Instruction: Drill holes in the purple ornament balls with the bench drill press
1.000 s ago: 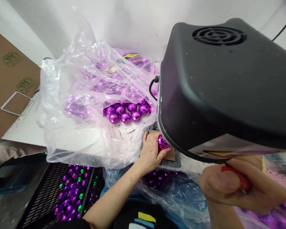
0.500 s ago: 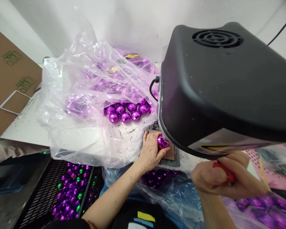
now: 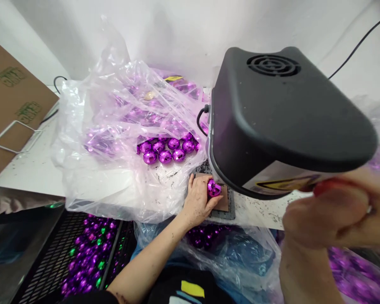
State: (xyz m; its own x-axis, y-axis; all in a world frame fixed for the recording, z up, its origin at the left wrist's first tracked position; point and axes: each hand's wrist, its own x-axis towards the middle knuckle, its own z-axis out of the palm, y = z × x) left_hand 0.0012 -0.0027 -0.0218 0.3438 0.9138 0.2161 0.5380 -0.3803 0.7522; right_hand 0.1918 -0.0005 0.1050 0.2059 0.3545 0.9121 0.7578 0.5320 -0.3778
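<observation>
Under the front of a black machine housing [image 3: 291,109], my left hand [image 3: 196,200] is closed on a shiny purple faceted ball [image 3: 214,188]. The ball is held over a brown pad [image 3: 222,202], which lies on a dark plate [image 3: 231,211]. Whether the ball touches the pad I cannot tell. My right hand [image 3: 329,215], blurred by motion, is wrapped round a red handle [image 3: 327,186] at the machine's near right side. Most of that handle is hidden by the fingers.
Clear plastic [image 3: 91,101] covers many purple balls, with several uncovered balls [image 3: 165,157] in front. A black crate [image 3: 47,249] of purple and green balls stands lower left, near a cardboard box [image 3: 15,97]. More bagged purple balls [image 3: 361,274] lie lower right.
My right hand has moved up and to the right with the red handle. The left hand and its ball stay nearly in place. The view has shifted, and the machine looks smaller.
</observation>
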